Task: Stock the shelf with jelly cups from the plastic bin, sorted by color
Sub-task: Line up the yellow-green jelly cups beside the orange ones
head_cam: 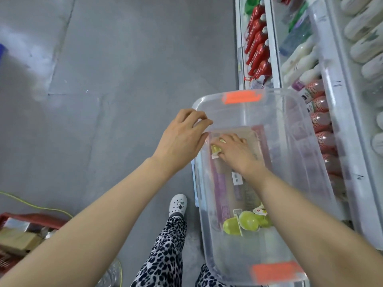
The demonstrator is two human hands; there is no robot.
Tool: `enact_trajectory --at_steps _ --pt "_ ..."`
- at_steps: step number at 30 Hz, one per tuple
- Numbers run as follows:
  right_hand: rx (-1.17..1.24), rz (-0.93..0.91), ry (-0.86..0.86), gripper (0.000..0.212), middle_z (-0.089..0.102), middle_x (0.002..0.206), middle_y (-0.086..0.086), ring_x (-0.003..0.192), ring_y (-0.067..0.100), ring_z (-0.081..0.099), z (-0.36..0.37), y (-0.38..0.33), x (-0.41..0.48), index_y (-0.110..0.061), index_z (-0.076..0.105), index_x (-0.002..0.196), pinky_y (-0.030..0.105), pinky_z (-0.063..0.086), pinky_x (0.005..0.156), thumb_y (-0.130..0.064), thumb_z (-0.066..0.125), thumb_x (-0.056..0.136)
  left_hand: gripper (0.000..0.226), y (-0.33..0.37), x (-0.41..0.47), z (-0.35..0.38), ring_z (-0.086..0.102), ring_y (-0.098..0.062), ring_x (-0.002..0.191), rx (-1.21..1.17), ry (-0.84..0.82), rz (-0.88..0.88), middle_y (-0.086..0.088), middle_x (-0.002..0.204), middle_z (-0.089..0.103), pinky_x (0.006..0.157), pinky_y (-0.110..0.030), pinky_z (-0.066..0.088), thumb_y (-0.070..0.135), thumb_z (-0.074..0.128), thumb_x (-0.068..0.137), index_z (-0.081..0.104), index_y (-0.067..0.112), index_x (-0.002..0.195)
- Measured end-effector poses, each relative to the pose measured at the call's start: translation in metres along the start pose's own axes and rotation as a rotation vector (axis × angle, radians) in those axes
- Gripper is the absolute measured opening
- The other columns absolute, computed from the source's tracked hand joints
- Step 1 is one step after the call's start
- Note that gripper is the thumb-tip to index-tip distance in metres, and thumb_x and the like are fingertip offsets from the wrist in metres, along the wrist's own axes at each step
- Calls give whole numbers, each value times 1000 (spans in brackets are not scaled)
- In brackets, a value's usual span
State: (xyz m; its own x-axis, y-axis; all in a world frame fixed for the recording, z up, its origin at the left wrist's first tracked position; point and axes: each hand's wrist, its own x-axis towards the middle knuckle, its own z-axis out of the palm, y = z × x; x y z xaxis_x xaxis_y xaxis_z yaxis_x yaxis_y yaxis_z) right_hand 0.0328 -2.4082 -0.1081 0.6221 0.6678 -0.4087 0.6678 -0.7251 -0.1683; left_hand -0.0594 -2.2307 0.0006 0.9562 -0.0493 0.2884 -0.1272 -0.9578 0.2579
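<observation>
Well, right hand (pixel 238 155), palm down, pinches yellow jelly cup (pixel 215 149) (left hand (pixel 182 139) grips plastic bin (pixel 294 112) rim).

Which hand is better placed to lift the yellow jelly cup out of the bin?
Right: the right hand, inside the bin, holds the yellow jelly cup; the left hand grips the rim.

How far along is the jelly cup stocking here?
Looks late: the plastic bin is nearly empty. In hand: right hand pinches a yellow jelly cup; left hand grips the bin's rim. Left: a few green jelly cups. No shelved jelly cups show.
</observation>
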Motion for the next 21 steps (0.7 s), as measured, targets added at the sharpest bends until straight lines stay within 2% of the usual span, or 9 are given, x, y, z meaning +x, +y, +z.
enact_trajectory --at_steps 3,7,11,14,17,21 --pt "106 150 21 55 42 144 0 127 30 38 11 21 -32 -36 38 144 42 40 99 -22 54 94 29 2 1 0 54 -34 103 5 1 -5 -7 112 63 91 -37 47 21 49 94 67 9 114" --pt "213 253 39 67 48 140 7 120 34 44 22 37 -64 -30 35 149 39 40 101 -15 60 89 29 5 3 0 54 -35 100 37 -14 -27 -6 112 63 88 -38 47 19 54 89 67 11 114" --pt "284 336 52 74 55 124 12 111 35 50 24 40 -83 -31 30 149 40 41 98 -25 68 87 32 17 15 2 55 -36 98 56 -22 0 -7 109 63 90 -44 44 15 64 81 66 12 113" --pt "457 447 114 67 55 123 17 111 37 53 13 35 -101 -20 34 146 42 43 96 -29 67 89 34 39 31 10 56 -36 99 6 -82 78 -8 108 64 87 -43 49 12 70 78 68 12 112" --pt "546 508 209 63 53 120 17 108 37 56 -2 29 -122 -11 38 142 42 43 92 -33 67 90 39 70 51 24 52 -32 110 -89 -295 63 -6 117 61 84 -43 51 17 68 83 64 16 122" --pt "531 564 227 59 47 122 14 102 36 58 -16 22 -148 -8 41 140 38 44 84 -35 63 93 53 97 71 74 42 -31 123 20 -784 52 -8 135 45 97 -40 41 30 61 90 44 24 140"
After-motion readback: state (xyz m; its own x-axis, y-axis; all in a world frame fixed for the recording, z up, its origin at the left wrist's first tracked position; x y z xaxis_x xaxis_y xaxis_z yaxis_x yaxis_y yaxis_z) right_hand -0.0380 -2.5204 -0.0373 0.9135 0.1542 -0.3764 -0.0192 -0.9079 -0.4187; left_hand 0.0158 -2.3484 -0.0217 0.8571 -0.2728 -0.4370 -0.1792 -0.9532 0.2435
